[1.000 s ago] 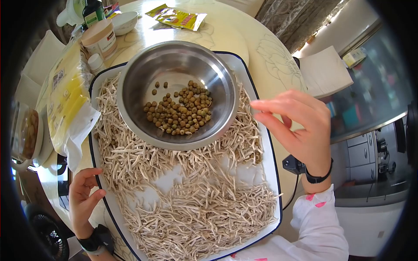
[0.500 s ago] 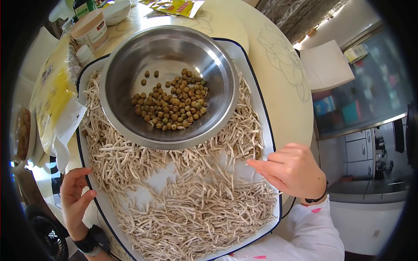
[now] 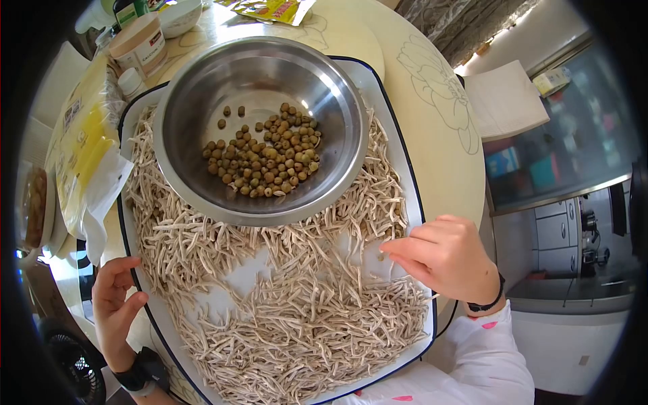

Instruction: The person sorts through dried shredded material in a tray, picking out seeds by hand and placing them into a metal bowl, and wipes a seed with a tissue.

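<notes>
A white tray with a dark blue rim [image 3: 414,196] holds many thin pale dried strips [image 3: 324,331]. On its far part rests a steel bowl [image 3: 260,214] with round brownish-green balls [image 3: 270,158] inside. My right hand [image 3: 442,260] is over the tray's right side, thumb and index finger pinched; something tiny shows at the fingertips, too small to name. At the tray's left edge, my left hand [image 3: 116,307] has its fingers curled with the thumb apart, holding nothing.
On the left of the round table [image 3: 432,155] lies a yellow and white plastic bag [image 3: 88,155]. Behind it stand a tub [image 3: 140,44], a small white-capped bottle [image 3: 131,83] and a white bowl [image 3: 181,18]. Yellow packets [image 3: 270,9] lie at the back.
My right hand has come down from beside the bowl to the tray's right side, its fingers closing together. The view has shifted slightly. My left hand stays at the left edge.
</notes>
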{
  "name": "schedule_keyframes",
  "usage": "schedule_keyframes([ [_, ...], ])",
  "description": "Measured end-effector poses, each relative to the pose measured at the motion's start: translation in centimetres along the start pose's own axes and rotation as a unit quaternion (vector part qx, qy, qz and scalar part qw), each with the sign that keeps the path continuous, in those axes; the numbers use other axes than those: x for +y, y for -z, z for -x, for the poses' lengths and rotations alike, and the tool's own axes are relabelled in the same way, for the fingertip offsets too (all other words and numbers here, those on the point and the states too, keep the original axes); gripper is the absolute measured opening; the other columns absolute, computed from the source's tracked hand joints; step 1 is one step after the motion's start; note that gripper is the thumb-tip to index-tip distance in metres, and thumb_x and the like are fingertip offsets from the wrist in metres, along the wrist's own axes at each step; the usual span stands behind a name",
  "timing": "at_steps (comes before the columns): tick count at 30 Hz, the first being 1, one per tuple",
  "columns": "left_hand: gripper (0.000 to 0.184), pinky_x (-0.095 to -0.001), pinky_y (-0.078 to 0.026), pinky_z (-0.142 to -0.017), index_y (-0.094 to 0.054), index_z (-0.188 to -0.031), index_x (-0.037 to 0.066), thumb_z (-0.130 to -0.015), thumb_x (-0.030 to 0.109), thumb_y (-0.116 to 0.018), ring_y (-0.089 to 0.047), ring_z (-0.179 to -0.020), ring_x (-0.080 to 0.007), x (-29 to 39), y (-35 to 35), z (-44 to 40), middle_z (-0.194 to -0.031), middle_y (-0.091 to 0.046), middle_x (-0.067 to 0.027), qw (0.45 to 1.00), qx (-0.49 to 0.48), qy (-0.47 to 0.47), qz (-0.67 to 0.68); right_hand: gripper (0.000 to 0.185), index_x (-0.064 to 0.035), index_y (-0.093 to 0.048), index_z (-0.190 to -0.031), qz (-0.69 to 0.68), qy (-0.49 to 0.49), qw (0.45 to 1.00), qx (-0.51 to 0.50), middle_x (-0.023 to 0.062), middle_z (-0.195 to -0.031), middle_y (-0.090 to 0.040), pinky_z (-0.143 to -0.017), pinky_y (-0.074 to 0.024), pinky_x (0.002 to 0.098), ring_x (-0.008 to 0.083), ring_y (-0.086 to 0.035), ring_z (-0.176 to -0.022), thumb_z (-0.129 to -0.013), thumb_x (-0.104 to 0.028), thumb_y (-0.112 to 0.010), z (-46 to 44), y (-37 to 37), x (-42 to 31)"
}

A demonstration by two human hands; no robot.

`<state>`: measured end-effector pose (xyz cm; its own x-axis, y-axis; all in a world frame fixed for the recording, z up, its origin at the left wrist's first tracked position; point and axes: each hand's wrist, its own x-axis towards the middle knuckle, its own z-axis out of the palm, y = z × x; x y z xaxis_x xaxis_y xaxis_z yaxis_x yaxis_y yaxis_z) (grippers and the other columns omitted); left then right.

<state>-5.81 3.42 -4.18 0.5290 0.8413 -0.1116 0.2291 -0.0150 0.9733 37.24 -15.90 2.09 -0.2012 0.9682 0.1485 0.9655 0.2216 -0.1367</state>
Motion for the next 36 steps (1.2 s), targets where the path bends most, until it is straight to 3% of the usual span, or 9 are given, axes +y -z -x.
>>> schedule_keyframes([
  [9, 0.055, -0.0217, -0.041, -0.083, -0.056, -0.127, -0.003, -0.079, 0.005, -0.081, -0.051, -0.088, -0.0070, -0.2, 0.2, -0.1, -0.105, -0.060, 0.0007, 1.000, -0.010, -0.011, -0.006, 0.010, -0.0156, -0.072, -0.077, 0.021, 0.015, 0.998, -0.056, -0.0026, -0.061, -0.056, -0.054, -0.0399, 0.0324, 0.0170, -0.058, -0.056, -0.074, -0.018, -0.081, 0.6, 0.3, -0.2],
  [21, 0.056, -0.0214, -0.039, -0.081, -0.057, -0.127, -0.004, -0.078, 0.006, -0.082, -0.049, -0.086, -0.0063, 0.0, 0.3, -0.1, -0.097, -0.057, 0.0024, 1.000, -0.012, -0.008, -0.010, 0.009, -0.0149, -0.074, -0.079, 0.028, 0.033, 0.995, -0.086, -0.0025, -0.063, -0.058, -0.055, -0.0404, 0.0324, 0.0168, -0.058, -0.057, -0.074, -0.018, -0.080, 0.7, 0.4, -0.5],
  [26, 0.056, -0.0217, -0.040, -0.081, -0.057, -0.127, -0.004, -0.078, 0.007, -0.082, -0.050, -0.086, -0.0067, 0.1, 0.0, -0.2, -0.098, -0.059, 0.0017, 1.000, -0.010, -0.007, -0.005, 0.021, -0.0138, -0.076, -0.085, 0.027, 0.026, 0.993, 0.108, -0.0028, -0.063, -0.060, -0.051, -0.0368, 0.0302, 0.0156, -0.053, -0.053, -0.067, -0.012, -0.086, -1.4, 5.0, -1.3],
  [31, 0.055, -0.0223, -0.040, -0.082, -0.057, -0.128, -0.004, -0.079, 0.004, -0.081, -0.050, -0.086, -0.0069, -0.2, 0.2, -0.1, -0.107, -0.061, 0.0004, 1.000, -0.009, -0.009, -0.008, 0.028, -0.0089, -0.077, -0.082, 0.009, 0.040, 0.950, 0.310, -0.0006, -0.063, -0.060, -0.049, -0.0280, 0.0264, 0.0114, -0.043, -0.052, -0.058, 0.002, -0.084, -3.8, 7.1, -2.4],
  [36, 0.055, -0.0233, -0.041, -0.083, -0.057, -0.128, -0.003, -0.079, 0.004, -0.081, -0.048, -0.086, -0.0070, -0.3, 0.4, -0.2, -0.111, -0.060, 0.0005, 0.999, -0.024, -0.020, -0.017, 0.029, -0.0074, -0.078, -0.089, 0.013, 0.009, 0.945, 0.326, -0.0008, -0.066, -0.062, -0.048, -0.0248, 0.0237, 0.0074, -0.040, -0.052, -0.063, 0.005, -0.083, -7.1, 6.4, -2.3],
])
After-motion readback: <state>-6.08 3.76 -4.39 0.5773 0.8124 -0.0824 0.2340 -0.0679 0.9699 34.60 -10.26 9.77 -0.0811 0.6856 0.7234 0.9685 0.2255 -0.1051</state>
